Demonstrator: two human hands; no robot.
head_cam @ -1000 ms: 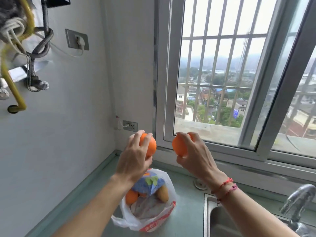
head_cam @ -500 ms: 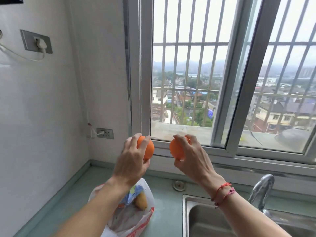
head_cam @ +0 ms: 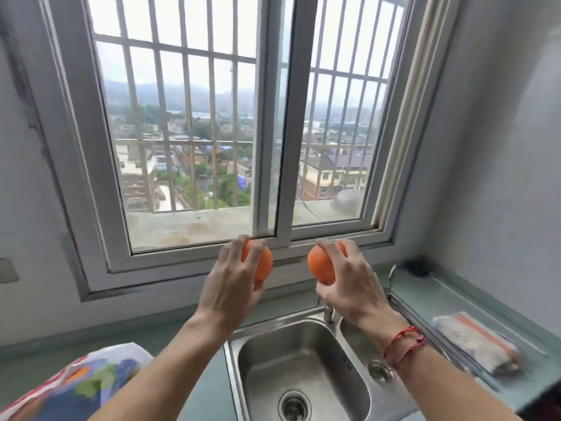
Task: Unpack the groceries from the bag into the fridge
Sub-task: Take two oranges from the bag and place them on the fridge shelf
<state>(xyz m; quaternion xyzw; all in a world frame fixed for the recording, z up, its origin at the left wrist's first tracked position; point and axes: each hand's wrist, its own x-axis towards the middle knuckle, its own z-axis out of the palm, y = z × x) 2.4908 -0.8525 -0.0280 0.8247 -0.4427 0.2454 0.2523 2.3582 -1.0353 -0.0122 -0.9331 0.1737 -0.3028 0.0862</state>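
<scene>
Compared with the frame half a second before, the view turns to the right: the bag [head_cam: 76, 387] slides to the lower left corner of the frame, only partly visible, and the sink [head_cam: 273, 354] now fills the lower centre. Both hands keep their place in the middle of the frame, in front of the window sill.

The left hand [head_cam: 230, 290] holds one orange [head_cam: 262, 264]; its fingers are curled over the top of the fruit and the thumb comes from below. The right hand [head_cam: 352, 287] holds a second orange [head_cam: 318, 267] in the same way. The two oranges are near each other but apart, lifted above the back edge of the sink, and they touch nothing except the hands. A red string bracelet [head_cam: 403, 344] is on the right wrist.

The bag lies on the green counter [head_cam: 206, 387] at the left of the sink. Coloured packages show inside it, so I judge that more groceries wait there. A folded cloth [head_cam: 473, 341] lies at the right edge of the frame.

I judge the task is far from finished: two oranges are out of the bag but not yet put away. The fridge is not visible in this view, so the carrying, the opening of the door and the placing are all left, and then the rest of the bag.
</scene>
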